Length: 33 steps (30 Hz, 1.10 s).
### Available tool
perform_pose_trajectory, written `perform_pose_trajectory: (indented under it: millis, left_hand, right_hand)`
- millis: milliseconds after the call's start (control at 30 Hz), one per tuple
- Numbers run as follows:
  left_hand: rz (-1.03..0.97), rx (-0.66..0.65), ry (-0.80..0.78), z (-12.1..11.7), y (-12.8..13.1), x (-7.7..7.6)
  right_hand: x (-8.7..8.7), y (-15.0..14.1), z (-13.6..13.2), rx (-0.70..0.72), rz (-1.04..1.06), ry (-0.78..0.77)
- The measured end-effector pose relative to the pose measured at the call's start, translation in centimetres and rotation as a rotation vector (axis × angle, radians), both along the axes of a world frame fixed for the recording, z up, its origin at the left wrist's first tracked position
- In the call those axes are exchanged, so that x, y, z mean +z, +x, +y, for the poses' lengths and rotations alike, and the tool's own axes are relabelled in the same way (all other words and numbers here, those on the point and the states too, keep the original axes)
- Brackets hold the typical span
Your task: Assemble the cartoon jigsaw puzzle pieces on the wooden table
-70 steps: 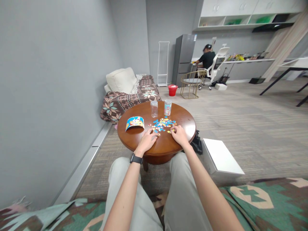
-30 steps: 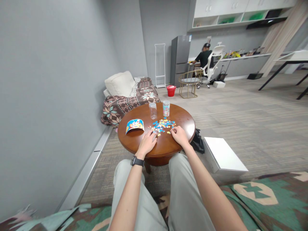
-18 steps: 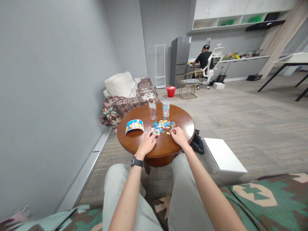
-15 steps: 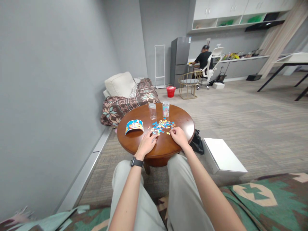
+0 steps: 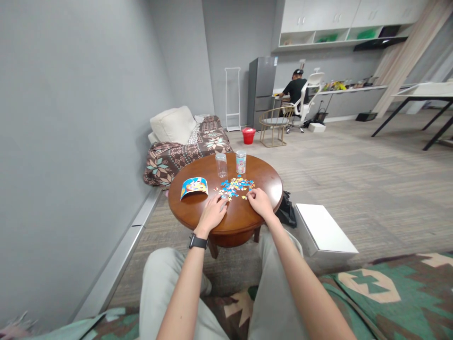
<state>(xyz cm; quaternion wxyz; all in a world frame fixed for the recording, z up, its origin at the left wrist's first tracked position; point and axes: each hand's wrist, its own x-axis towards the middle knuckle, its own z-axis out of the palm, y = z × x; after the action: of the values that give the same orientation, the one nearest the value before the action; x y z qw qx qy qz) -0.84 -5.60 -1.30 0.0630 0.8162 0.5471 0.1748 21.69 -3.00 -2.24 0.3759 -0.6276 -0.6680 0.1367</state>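
Observation:
Many small jigsaw puzzle pieces, blue, yellow and pink, lie in a loose pile on the round brown table. My left hand rests on the wood at the near left of the pile, fingers stretched out and holding nothing, fingertips close to the nearest pieces. At the pile's right edge, my right hand is closed with thumb and fingertips together; whatever is between them is too small to make out. A yellow piece lies just left of those fingertips. Left of the pile, a curved picture sheet stands bowed up.
Behind the pile stand a clear jar and a printed canister. A white box sits on the floor to the right, beside a black bag. Further back are a red bucket and a seated person.
My knees have spread apart and the view has shifted slightly. Both hands keep nearly the same places beside the pile.

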Motion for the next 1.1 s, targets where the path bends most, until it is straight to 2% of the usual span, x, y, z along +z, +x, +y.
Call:
perform_pose_trajectory:
  millis: [1100]
  left_hand:
    - [0.044,0.014,-0.042,-0.08,0.06,0.2]
  right_hand:
    - [0.23,-0.1,-0.15,0.003,0.021,-0.023]
